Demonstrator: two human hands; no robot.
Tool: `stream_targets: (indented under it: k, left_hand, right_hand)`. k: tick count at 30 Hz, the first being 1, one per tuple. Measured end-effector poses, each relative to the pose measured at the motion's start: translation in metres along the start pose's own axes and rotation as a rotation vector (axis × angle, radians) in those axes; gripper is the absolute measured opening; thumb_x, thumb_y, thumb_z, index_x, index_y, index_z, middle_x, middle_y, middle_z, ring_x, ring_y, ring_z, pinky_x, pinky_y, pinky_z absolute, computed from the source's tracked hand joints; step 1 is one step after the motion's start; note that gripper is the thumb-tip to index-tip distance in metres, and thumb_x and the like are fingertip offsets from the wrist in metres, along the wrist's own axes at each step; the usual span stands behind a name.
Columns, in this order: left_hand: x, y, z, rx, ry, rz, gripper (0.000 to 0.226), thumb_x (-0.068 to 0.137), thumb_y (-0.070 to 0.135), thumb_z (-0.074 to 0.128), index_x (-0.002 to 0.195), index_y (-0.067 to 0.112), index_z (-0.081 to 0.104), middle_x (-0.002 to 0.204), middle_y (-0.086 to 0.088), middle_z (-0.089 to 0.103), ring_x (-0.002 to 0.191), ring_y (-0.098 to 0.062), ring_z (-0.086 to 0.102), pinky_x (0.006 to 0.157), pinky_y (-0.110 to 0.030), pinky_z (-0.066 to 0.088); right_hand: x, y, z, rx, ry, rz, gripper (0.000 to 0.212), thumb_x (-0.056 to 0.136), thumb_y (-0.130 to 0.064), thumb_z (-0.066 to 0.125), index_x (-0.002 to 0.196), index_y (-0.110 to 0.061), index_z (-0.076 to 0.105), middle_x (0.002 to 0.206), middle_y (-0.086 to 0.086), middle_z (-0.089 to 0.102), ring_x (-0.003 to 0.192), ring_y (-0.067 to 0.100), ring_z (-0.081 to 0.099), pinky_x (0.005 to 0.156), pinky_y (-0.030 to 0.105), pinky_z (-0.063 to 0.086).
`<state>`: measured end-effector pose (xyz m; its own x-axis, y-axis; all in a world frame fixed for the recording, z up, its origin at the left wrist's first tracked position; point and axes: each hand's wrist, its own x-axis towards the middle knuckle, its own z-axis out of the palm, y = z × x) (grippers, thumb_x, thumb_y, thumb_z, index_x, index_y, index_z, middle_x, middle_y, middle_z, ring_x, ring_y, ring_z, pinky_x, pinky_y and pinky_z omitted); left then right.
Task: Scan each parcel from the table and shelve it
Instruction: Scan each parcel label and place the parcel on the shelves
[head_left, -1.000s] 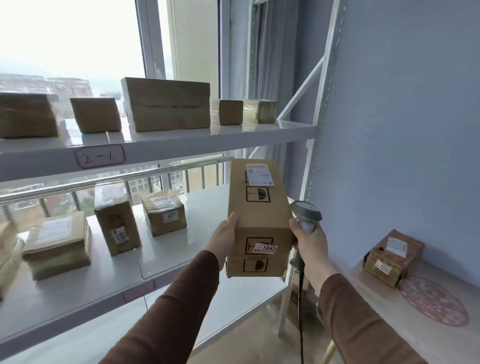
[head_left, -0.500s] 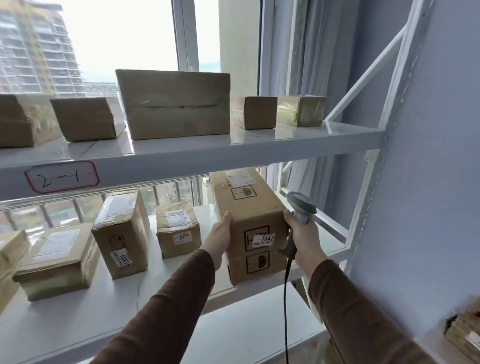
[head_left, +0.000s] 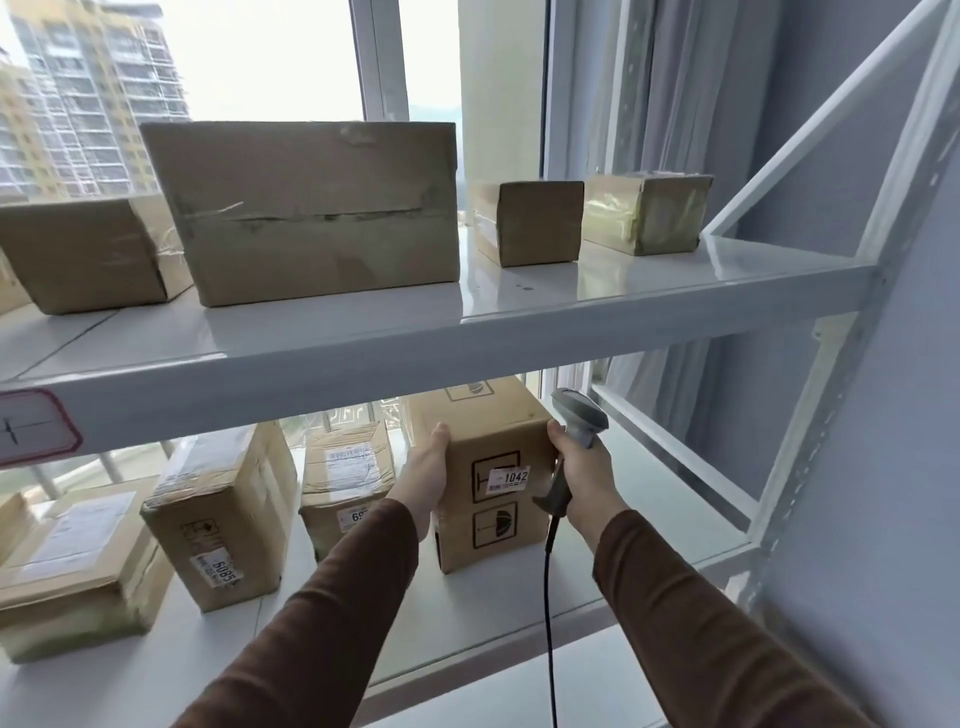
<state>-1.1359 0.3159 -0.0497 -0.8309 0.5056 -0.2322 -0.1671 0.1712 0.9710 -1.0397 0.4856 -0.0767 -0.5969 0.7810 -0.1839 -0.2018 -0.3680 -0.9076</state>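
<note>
A tall brown parcel (head_left: 488, 467) with a "1042" sticker stands on the middle shelf (head_left: 649, 561), its base on the white board. My left hand (head_left: 426, 478) presses flat against its left side. My right hand (head_left: 584, 473) grips a grey corded scanner (head_left: 576, 426) by the handle, with its fingertips touching the parcel's right side. The parcel's upper back end is hidden behind the edge of the shelf above.
Several taped parcels stand left of it on the same shelf, the nearest a small box (head_left: 345, 478), then a box (head_left: 223, 514) marked 6085. The upper shelf (head_left: 467, 332) carries several boxes. White frame struts (head_left: 810, 415) and a grey wall close off the right.
The parcel went from held in the air beside the rack to resting deep on the middle shelf. Both hands moved forward with it, and my view came closer to the rack.
</note>
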Motion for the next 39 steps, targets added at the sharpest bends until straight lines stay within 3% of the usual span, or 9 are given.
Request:
stream_targets:
  k: [4,7,13,18,21,27,34,37,39]
  left_hand:
    - [0.013,0.005,-0.007,0.023,0.037,-0.034,0.077,0.102,0.067,0.037,0.152,0.009,0.045,0.143,-0.011,0.059,0.130,-0.029,0.056,0.115,-0.042,0.043]
    - [0.014,0.006,-0.012,0.132,0.078,-0.003,0.082,0.102,0.067,0.038,0.160,0.009,0.028,0.149,-0.009,0.047,0.135,-0.029,0.046,0.110,-0.040,0.039]
    - [0.000,0.022,-0.005,0.737,0.317,0.576,0.073,0.104,0.053,0.044,0.162,0.016,0.020,0.170,-0.010,0.013,0.159,-0.027,0.005,0.130,-0.044,0.003]
    - [-0.025,0.028,0.059,0.727,0.050,0.803,0.060,0.106,0.051,0.041,0.158,0.022,0.036,0.172,-0.001,0.020,0.160,-0.018,0.002,0.129,-0.042,0.004]
    - [-0.039,0.014,0.109,0.593,-0.137,0.790,0.058,0.107,0.046,0.046,0.158,0.020,0.037,0.169,-0.001,0.029,0.158,-0.019,0.015,0.129,-0.044,0.016]
    - [-0.074,-0.036,0.228,0.442,-0.467,0.620,0.050,0.105,0.043,0.054,0.148,0.020,0.050,0.149,-0.003,0.055,0.137,-0.023,0.050,0.108,-0.032,0.037]
    - [-0.150,-0.105,0.375,0.374,-0.829,0.353,0.051,0.106,0.042,0.053,0.151,0.017,0.048,0.150,-0.002,0.055,0.130,-0.016,0.053,0.108,-0.033,0.041]
    - [-0.176,-0.127,0.434,0.377,-0.876,0.262,0.052,0.106,0.042,0.051,0.152,0.016,0.046,0.152,-0.005,0.053,0.136,-0.023,0.051,0.115,-0.039,0.040]
    - [-0.188,-0.140,0.471,0.381,-0.893,0.222,0.054,0.107,0.042,0.050,0.154,0.015,0.043,0.155,-0.005,0.050,0.139,-0.024,0.049,0.116,-0.037,0.038]
  right_hand:
    - [0.011,0.002,0.010,-0.035,0.013,-0.015,0.018,0.092,-0.025,0.077,0.108,-0.023,0.069,0.099,0.008,0.076,0.095,0.036,0.073,0.081,0.063,0.061]
    - [0.010,0.004,0.012,-0.071,0.033,-0.050,0.023,0.093,-0.028,0.077,0.113,-0.023,0.068,0.102,0.007,0.075,0.098,0.035,0.071,0.083,0.058,0.062]
    - [-0.008,-0.008,-0.005,-0.125,0.073,-0.197,0.034,0.093,-0.030,0.076,0.123,-0.017,0.066,0.104,-0.002,0.072,0.089,0.014,0.063,0.096,0.039,0.051]
    - [-0.039,-0.025,-0.042,-0.163,0.097,-0.321,0.019,0.095,-0.029,0.074,0.108,-0.033,0.061,0.099,-0.014,0.071,0.096,0.011,0.065,0.095,0.032,0.053]
    - [-0.062,-0.036,-0.081,-0.196,0.170,-0.370,0.016,0.095,-0.034,0.073,0.106,-0.034,0.062,0.082,-0.026,0.071,0.085,0.005,0.066,0.083,0.024,0.054]
    - [-0.118,-0.053,-0.198,-0.189,0.430,-0.375,0.018,0.094,-0.026,0.075,0.110,-0.027,0.066,0.098,0.000,0.075,0.093,0.022,0.071,0.085,0.036,0.058]
    - [-0.189,-0.069,-0.369,-0.045,0.761,-0.304,0.039,0.094,-0.022,0.076,0.129,-0.011,0.061,0.105,0.003,0.074,0.078,0.015,0.073,0.063,0.030,0.057]
    - [-0.209,-0.072,-0.444,0.002,0.868,-0.260,0.040,0.094,-0.020,0.076,0.129,-0.005,0.062,0.103,0.011,0.072,0.078,0.018,0.069,0.074,0.036,0.058]
    - [-0.216,-0.073,-0.491,0.012,0.910,-0.239,0.039,0.095,-0.016,0.075,0.129,-0.001,0.061,0.100,0.013,0.071,0.077,0.020,0.067,0.067,0.032,0.058]
